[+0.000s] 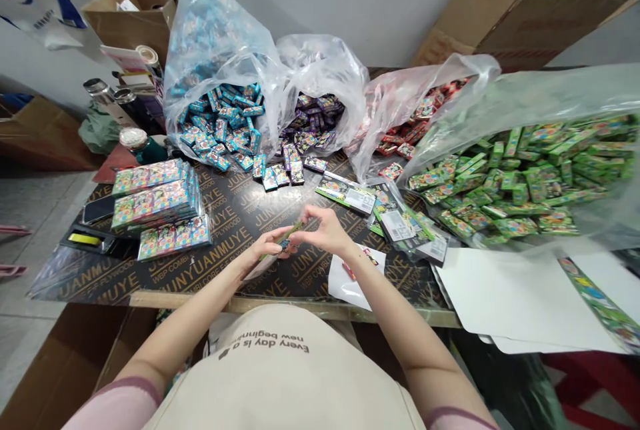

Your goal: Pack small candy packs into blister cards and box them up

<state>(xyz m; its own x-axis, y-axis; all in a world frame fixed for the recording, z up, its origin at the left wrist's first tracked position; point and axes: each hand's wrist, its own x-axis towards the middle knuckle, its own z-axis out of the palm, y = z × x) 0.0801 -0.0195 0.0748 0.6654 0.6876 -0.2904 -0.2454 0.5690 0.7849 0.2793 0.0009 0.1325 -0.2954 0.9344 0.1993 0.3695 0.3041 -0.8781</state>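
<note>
Head camera view: just above the table (185, 277), near its front edge, a small packet (284, 242) sat between the left hand (270, 245) and right hand (324, 231), fingers pinched on it from both sides, perhaps to steady it; its details were too small to tell. Packs (155, 207) stood stacked at left, probably for neatness. Beyond, four bags lay with mouths facing the person, seemingly for easy reach: left bag (200, 23) holding blue boxes (220, 130), second bag (320, 57) purple boxes (320, 113), third bag (390, 103) red boxes (427, 107), right bag (565, 93) green boxes (520, 177). Behind stood two open cartons; the left carton (125, 23) held something white, the right carton's (510, 23) contents were hidden.
</note>
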